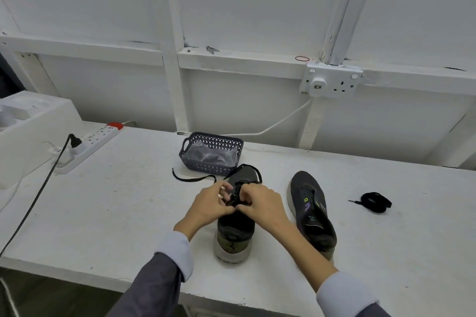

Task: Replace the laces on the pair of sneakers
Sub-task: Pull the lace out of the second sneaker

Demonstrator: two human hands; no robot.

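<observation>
Working right over the near sneaker in the middle of the worktop, and the lacing is getting all the attention! Sweep across from the left: a black lace trails loose from this shoe out across the worktop, and another loop of it is draped round the toe, just in front of the dark basket that holds a crinkled plastic bag. So this shoe is mid-job by my reading, though whether that lace is going in or coming out, I can't tell from here. Move right and the second sneaker lies tipped on its side, apart from the hands, with its eyelets looking bare and no lace in it that I can see. Further right again, a coiled black lace sits by itself, untouched. My call: one shoe in hand, the other wholly to do, so halfway at best.

Now the hands! The left hand comes in with its wrist bent, fingers curled and pinching the lace at the tongue. The right hand meets it knuckles up, fingers curled onto the same spot and pinching the lace too, as far as I can see. The two sets of fingertips are nearly touching over the eyelets, and the shoe's heel points back toward the person
</observation>
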